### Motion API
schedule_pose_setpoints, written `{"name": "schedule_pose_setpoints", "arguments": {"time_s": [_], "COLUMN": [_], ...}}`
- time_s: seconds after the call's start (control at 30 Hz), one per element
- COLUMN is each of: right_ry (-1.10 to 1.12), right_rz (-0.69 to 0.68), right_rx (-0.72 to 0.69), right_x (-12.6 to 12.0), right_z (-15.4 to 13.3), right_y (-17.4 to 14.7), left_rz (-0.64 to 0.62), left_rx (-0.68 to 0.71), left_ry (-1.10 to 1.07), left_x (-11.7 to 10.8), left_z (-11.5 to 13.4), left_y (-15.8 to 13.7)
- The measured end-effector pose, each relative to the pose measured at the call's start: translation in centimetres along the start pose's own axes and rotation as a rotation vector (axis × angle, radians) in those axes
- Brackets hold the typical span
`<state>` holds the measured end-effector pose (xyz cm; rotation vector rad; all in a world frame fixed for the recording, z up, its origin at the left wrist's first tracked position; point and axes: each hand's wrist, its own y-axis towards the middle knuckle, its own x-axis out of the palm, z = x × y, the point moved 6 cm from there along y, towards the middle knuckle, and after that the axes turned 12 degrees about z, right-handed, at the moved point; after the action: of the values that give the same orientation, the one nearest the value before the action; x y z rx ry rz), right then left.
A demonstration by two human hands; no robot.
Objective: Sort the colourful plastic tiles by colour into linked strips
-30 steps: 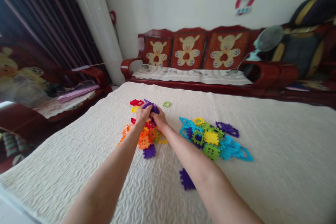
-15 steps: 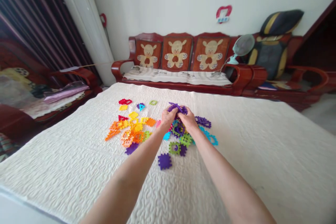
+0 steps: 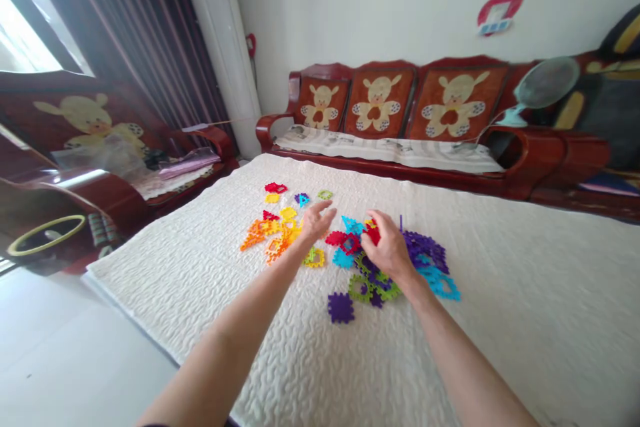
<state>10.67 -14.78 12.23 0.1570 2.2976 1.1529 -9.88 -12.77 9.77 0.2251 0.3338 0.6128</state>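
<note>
Interlocking plastic puzzle tiles with notched edges lie in loose heaps on the quilted white cover. My left hand (image 3: 319,220) hovers beside the orange and yellow tiles (image 3: 289,230), fingers stretched out and holding nothing. Over the mixed heap, my right hand (image 3: 391,247) has its thumb and fingers apart, with a red tile (image 3: 371,233) showing between them; whether they touch it is unclear. Light blue tiles (image 3: 343,257) and green tiles (image 3: 359,287) lie close by. Purple tiles (image 3: 425,250) are gathered to the right, partly behind my right hand. One square purple tile (image 3: 341,307) lies nearest me.
The quilted cover (image 3: 200,320) spreads over a wide low surface. Behind it stands a wooden sofa (image 3: 395,163) with bear-patterned cushions. A fan (image 3: 545,83) is at the right. At the left is a wooden armchair (image 3: 100,203) with bags on it.
My hands have moved apart and let go of the purple tiles, which now lie at the right of the heap. The view has turned to the left. Red and light blue tiles are now uncovered.
</note>
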Motion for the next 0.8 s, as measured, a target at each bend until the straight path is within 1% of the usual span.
{"name": "schedule_pose_setpoints", "arguments": {"time_s": [0.1, 0.13, 0.17, 0.2, 0.23, 0.27, 0.3, 0.33, 0.4, 0.47, 0.53, 0.63, 0.73, 0.8], "right_ry": [0.111, 0.116, 0.109, 0.09, 0.062, 0.027, -0.007, -0.033, -0.042, -0.001, 0.059, 0.148, 0.225, 0.265], "right_rz": [-0.397, -0.486, -0.562, -0.622, -0.674, -0.718, -0.746, -0.76, -0.74, -0.691, -0.64, -0.52, -0.392, -0.334], "right_rx": [-0.098, -0.112, -0.11, -0.093, -0.06, -0.015, 0.031, 0.068, 0.09, 0.046, -0.015, -0.067, -0.091, -0.077], "right_x": [6.7, 8.7, 10.6, 12.4, 13.9, 15.3, 16.4, 17.3, 18.6, 19.6, 20.4, 21.0, 20.7, 20.5], "right_z": [-4.2, -5.1, -5.6, -5.9, -5.9, -5.7, -5.5, -5.2, -4.9, -5.0, -5.2, -5.3, -5.4, -5.5], "right_y": [-2.1, -3.0, -3.8, -4.4, -5.0, -5.5, -5.8, -6.0, -5.9, -5.4, -4.9, -4.1, -3.7, -3.6], "left_rz": [0.218, 0.28, 0.315, 0.349, 0.362, 0.357, 0.342, 0.317, 0.244, 0.165, 0.115, 0.13, 0.18, 0.208], "left_rx": [-0.037, -0.063, -0.1, -0.146, -0.189, -0.205, -0.192, -0.156, -0.05, 0.033, 0.085, 0.135, 0.201, 0.249], "left_ry": [0.167, 0.236, 0.305, 0.38, 0.457, 0.527, 0.595, 0.65, 0.703, 0.67, 0.589, 0.46, 0.334, 0.269], "left_x": [-9.0, -11.9, -14.4, -16.7, -18.4, -19.5, -20.0, -20.0, -18.8, -16.6, -14.6, -12.6, -11.8, -11.4], "left_z": [-4.7, -6.3, -8.0, -9.5, -10.9, -12.0, -12.6, -13.0, -13.1, -12.8, -12.4, -11.6, -10.9, -10.3], "left_y": [2.5, 3.0, 3.3, 3.4, 3.3, 3.3, 3.2, 3.1, 3.0, 2.9, 2.9, 2.6, 2.1, 1.8]}}
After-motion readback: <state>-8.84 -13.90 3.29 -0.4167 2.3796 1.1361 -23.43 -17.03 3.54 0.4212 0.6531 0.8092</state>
